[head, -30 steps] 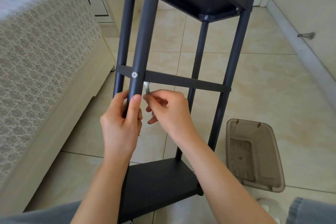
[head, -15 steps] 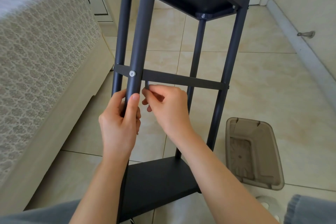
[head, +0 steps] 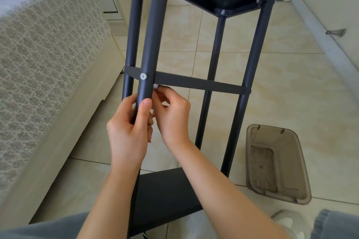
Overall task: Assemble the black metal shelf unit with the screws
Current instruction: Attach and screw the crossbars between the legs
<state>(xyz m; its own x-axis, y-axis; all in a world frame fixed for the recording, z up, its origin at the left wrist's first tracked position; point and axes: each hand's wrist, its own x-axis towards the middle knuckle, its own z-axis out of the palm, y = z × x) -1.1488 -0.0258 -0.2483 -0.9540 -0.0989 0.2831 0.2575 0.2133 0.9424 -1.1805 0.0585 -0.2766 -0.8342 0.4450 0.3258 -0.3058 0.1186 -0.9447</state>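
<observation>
The black metal shelf unit [head: 229, 48] lies tilted toward me over the tiled floor, with several round posts, a flat crossbar [head: 198, 83] and two black shelves. A silver screw [head: 143, 76] sits in the near post where the crossbar meets it. My left hand [head: 130, 132] grips that near post just below the screw. My right hand [head: 171, 114] is right beside it, behind the post, pinching a small silver tool [head: 156, 87] whose tip shows just under the crossbar. Another screw [head: 222, 12] shows at the upper shelf's corner.
A bed with a patterned cover [head: 38, 64] runs along the left, close to the unit. A brown translucent plastic lid [head: 275, 165] lies on the floor at the right. A wall with a door stop [head: 336, 32] stands at the far right. My knees show at the bottom edge.
My right hand has moved up and left with the silver tool, from clear of the crossbar to tucked just under it behind the near post. The left hand's grip stays.
</observation>
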